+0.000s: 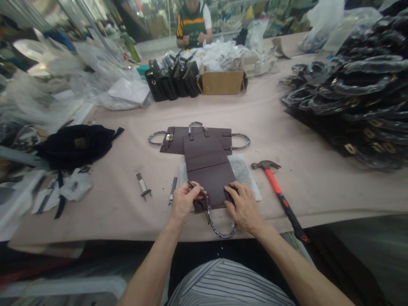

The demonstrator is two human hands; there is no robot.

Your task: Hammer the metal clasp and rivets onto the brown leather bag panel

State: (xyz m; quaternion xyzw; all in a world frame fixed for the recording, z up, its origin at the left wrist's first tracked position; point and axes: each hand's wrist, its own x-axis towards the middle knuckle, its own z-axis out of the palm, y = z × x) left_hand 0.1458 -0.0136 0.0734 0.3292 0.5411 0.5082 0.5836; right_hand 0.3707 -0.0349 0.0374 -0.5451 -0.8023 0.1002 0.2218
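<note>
A dark brown leather panel (212, 176) lies at the table's front, partly on a pale slab (251, 176). Its wrapped handle (223, 234) hangs toward the front edge. My left hand (186, 202) pinches a small dark strip or tab at the panel's near left corner. Fingers of my right hand (244, 206) are spread over the near right corner, by a dark piece partly hidden under them. Behind, another brown piece (174, 146) with wrapped handles and a gold clasp lies crosswise under the first.
A red and black hammer (277, 187) lies right, a metal punch-like tool (143, 186) left. Black cloth (79, 144) is farther left. Wrapped black bags (357, 102) pile up right. Black bags (172, 78) and a cardboard box (221, 82) stand behind, before a person (194, 29).
</note>
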